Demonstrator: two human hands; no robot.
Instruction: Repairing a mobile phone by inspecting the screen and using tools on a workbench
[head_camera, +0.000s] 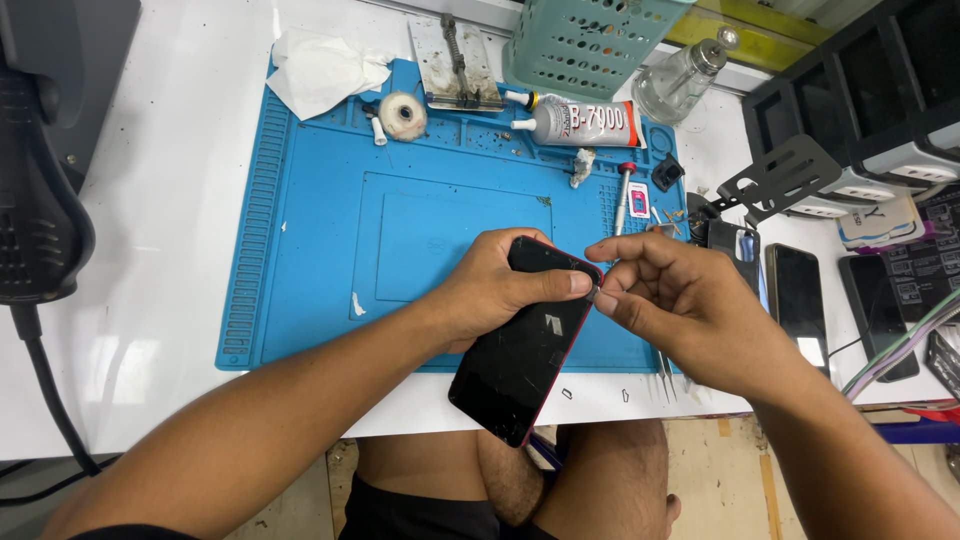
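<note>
Left hand (490, 290) is wrapped around the top end of a black smartphone (520, 360), fingers behind it and thumb pressed along the upper right edge, a firm grasp. The phone has a red rim, a scuffed dark face, and it tilts over the front edge of the blue work mat (330, 240), its lower end hanging past the white table (160, 250) above the person's knees. Right hand (680, 305) meets it at the top right corner, thumb and forefinger pinched tight on something small and grey right against the phone's edge; what that small piece is I cannot tell. The two thumbs nearly touch there.

Just under the right hand, a pair of tweezers (664, 375) pokes out near the mat's front edge. Behind the hands, on the mat's far right, stands a red-tipped screwdriver (623, 195), with a small black part (667, 172) beside it. Along the far strip of the mat lie a tube of glue (580, 122), a roll of tape (403, 114) and a metal clamp jig (455, 65). A crumpled white tissue (320, 70) sits at the mat's far left corner. Past the mat, a green perforated basket (585, 40) and a glass bottle (680, 80). Off to the right, well apart from the hands, more dark phones (800, 300) lie in a row, and a black stand (780, 175) rises above them.
</note>
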